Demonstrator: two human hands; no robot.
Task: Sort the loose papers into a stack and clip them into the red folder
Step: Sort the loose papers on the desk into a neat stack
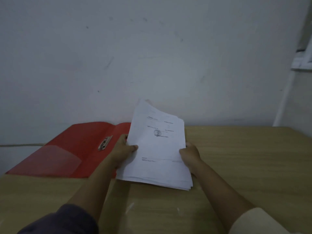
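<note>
Sleeves (67, 222) foremost; stack (157, 149) is gripped by left hand (124, 147) and right hand (190, 155).
Stacking judged done; clipping into open folder (76, 149) is left.

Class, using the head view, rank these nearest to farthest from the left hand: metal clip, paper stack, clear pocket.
1. paper stack, held in the left hand.
2. metal clip, just left of the hand, on the red folder.
3. clear pocket, farther left on the folder's flap.

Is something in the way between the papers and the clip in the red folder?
Nothing visible does. The left hand and right hand hold the papers by the open red folder; its clip lies bare.
</note>
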